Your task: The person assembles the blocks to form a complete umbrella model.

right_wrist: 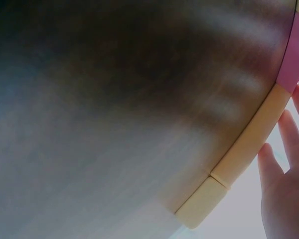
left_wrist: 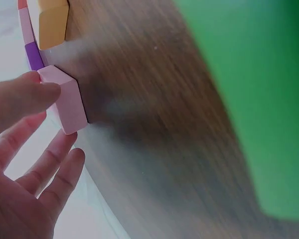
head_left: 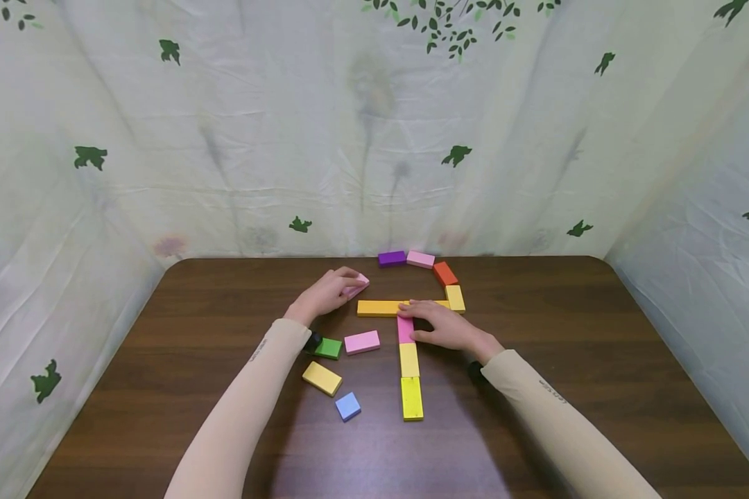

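Pinching a pink block in your left hand, you touch an orange bar with your spread right hand.

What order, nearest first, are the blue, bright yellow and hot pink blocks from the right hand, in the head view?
1. Hot pink block, beside the right hand.
2. Bright yellow block, lower and left.
3. Blue block, farther left.

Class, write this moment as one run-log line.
Left hand: pinches pink block | Right hand: touches orange bar | Blue block: lies apart
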A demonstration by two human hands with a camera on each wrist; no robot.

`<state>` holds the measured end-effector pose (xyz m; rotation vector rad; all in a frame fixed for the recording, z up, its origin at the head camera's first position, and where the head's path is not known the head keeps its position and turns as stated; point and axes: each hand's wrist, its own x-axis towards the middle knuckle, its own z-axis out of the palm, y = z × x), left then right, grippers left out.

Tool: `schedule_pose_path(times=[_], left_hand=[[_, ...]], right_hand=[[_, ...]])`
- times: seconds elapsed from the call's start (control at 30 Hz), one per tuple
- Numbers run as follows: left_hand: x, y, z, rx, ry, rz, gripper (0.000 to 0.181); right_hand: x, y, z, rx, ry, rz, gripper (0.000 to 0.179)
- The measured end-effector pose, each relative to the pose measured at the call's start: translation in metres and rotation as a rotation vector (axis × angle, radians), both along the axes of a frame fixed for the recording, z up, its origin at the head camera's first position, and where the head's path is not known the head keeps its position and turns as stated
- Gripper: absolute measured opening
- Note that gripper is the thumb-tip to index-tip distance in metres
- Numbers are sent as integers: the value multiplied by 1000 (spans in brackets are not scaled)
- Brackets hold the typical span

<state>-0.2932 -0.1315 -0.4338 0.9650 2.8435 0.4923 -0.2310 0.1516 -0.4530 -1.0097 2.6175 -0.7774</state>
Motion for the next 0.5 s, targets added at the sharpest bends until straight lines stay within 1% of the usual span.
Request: schedule_pose_path(times=[0.07,0.23,0.33,0.5], left_hand=[[-2,0,-1,-8,20,-3,40],[-6,5,0,-40,51,13,38],[-8,9,2,-82,40,33,39],[-13,16,5,-131,-2,68,37]], right_hand=[[0,0,0,0,-4,-1,51],[-1,0,1,2,-10,-5,51],[-1,0,1,6,-11,-7,51],[-1,0,1,10,-13,-8,51]])
